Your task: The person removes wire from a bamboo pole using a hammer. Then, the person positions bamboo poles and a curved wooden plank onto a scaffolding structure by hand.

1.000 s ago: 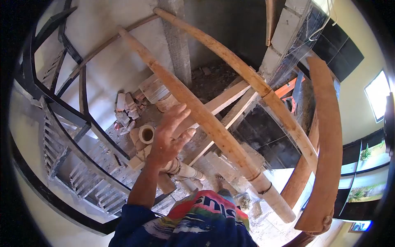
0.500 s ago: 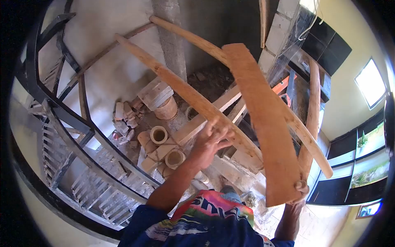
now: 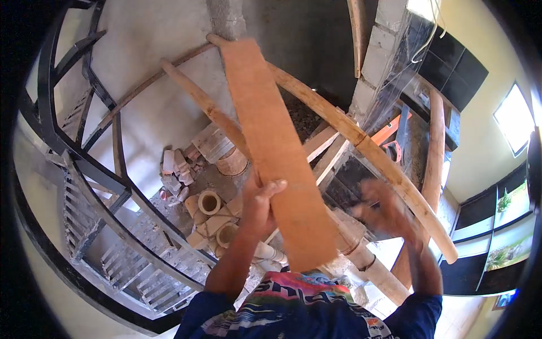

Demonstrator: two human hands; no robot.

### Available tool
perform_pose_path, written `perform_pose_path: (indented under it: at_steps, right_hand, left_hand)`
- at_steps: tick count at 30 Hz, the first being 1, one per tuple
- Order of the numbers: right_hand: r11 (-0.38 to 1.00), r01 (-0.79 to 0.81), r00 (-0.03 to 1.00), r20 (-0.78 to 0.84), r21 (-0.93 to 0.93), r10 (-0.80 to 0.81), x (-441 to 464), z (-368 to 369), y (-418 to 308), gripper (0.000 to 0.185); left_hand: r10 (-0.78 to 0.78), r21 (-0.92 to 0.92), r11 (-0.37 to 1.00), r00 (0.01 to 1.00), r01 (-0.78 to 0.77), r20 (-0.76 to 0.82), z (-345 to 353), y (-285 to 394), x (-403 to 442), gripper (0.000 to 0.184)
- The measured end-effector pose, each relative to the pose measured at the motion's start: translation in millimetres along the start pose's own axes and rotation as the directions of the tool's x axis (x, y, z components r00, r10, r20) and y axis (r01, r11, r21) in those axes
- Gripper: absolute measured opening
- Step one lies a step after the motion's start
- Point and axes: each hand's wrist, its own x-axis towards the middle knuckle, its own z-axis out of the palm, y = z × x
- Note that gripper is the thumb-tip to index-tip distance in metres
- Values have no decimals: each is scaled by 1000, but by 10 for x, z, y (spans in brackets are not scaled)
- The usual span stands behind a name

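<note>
A flat reddish-brown wooden board (image 3: 271, 135) slants across the middle of the head view, its near end close to my shirt. My left hand (image 3: 262, 203) grips its left edge, with the thumb over the upper face and the other fingers hidden beneath. To the right of the board, my right hand (image 3: 379, 208) is apart from it and smeared by motion; its fingers look spread, with nothing seen in them. That hand is close to a long round wooden pole (image 3: 367, 141). A second wooden pole (image 3: 206, 107) passes behind the board on the left.
A dark metal stair railing (image 3: 104, 169) curves along the left. Below lie broken bricks (image 3: 176, 168), a bucket (image 3: 232, 163) with a block on top, and clay-coloured pipes (image 3: 209, 202). An orange tool (image 3: 390, 131) rests behind the right pole. Another pole (image 3: 433, 147) stands at the right.
The board has moved left, from the right side to the middle. My left hand has taken hold of its left edge. My right hand has let go of its near end.
</note>
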Motion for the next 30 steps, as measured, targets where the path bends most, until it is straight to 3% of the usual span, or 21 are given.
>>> perform_pose_path:
  at_steps: [1,3,4,6,8,10,13,15,18,20,22,23,24,25,26,27,29,30]
  right_hand:
    - [946,-44,989,-147,-322,-4,155,-143,74,59]
    - [848,-117,963,-267,-516,-30,385,-200,861,67]
    - [850,-115,964,-263,-514,-28,470,-212,1130,67]
    - [903,-235,972,-118,-359,205,615,-211,1531,79]
    - [897,-252,968,-104,-364,230,725,-114,1756,80]
    - [889,-271,962,-89,-369,256,823,-35,1884,80]
    - [853,-307,950,-83,-422,301,912,14,1907,77]
    - [878,-313,937,32,-361,348,866,41,1787,91]
    - [927,-258,966,-39,-274,257,738,235,1571,79]
    - [911,-279,960,-67,-304,272,644,312,1399,69]
    - [929,-204,979,-57,-308,196,551,404,1403,61]
    - [923,-175,984,-68,-342,162,491,435,1372,59]
    - [914,-238,971,-62,-328,230,463,427,1310,59]
    - [901,-299,953,-50,-313,299,449,377,1156,59]
    - [911,-270,962,-41,-313,271,447,391,1115,59]
    - [919,-229,973,-41,-321,228,410,379,1122,61]
    - [928,-183,983,-43,-324,179,410,379,1073,62]
    - [918,-223,972,-8,-327,233,424,415,998,66]
  left_hand:
    - [75,73,995,997,-73,-29,-34,24,31,54]
    - [141,136,982,988,-132,-57,-62,144,42,55]
    - [204,200,962,976,-184,-82,-67,220,26,57]
    - [185,228,963,970,-146,-160,-36,405,-23,58]
    - [174,257,960,955,-110,-242,-117,521,-7,60]
    - [239,260,948,952,-185,-192,-251,608,34,64]
    - [184,341,932,970,-121,-157,-516,817,78,66]
    - [154,369,925,977,-90,-149,-576,915,141,66]
    - [29,326,945,993,10,-114,-601,1107,211,67]
    - [-50,417,904,991,98,-125,-742,1186,295,67]
    - [-102,382,916,993,120,-66,-737,1163,412,67]
    - [-134,343,930,991,132,-17,-743,1159,457,67]
    - [-98,351,931,995,101,-27,-864,1119,520,67]
    - [-107,455,881,992,128,-72,-1062,1036,595,68]
    - [-120,544,822,985,168,-123,-1088,1020,611,68]
    - [-101,541,826,986,159,-136,-1084,998,589,68]
    - [-203,439,873,977,210,-64,-833,978,585,64]
    - [-197,442,873,978,207,-70,-758,970,598,64]
